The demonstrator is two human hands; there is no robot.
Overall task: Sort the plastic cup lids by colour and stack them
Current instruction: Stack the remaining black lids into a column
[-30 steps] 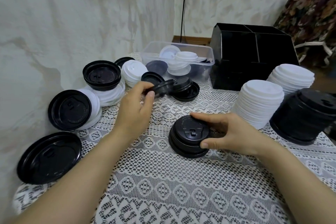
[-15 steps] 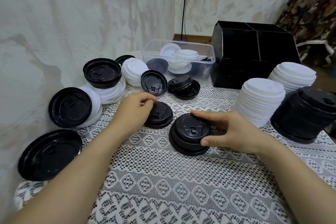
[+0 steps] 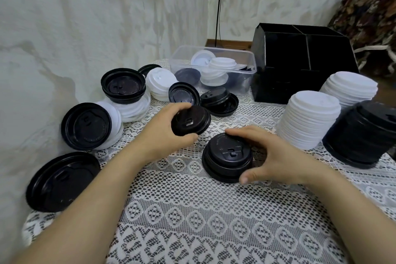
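A person's left hand (image 3: 168, 135) pinches a black lid (image 3: 190, 120) by its rim, tilted just off the cloth (image 3: 192, 210), at ten o'clock from a short black stack (image 3: 228, 156) which the right hand (image 3: 276, 156) cups, finger and thumb curled round its edge. The lid, glossy and domed with a sip tab, looks featherlight, thin and springy, likely slick; the rim seems the safest hold. White stacks (image 3: 308, 120) and a tall black stack (image 3: 364, 135) stand at two o'clock
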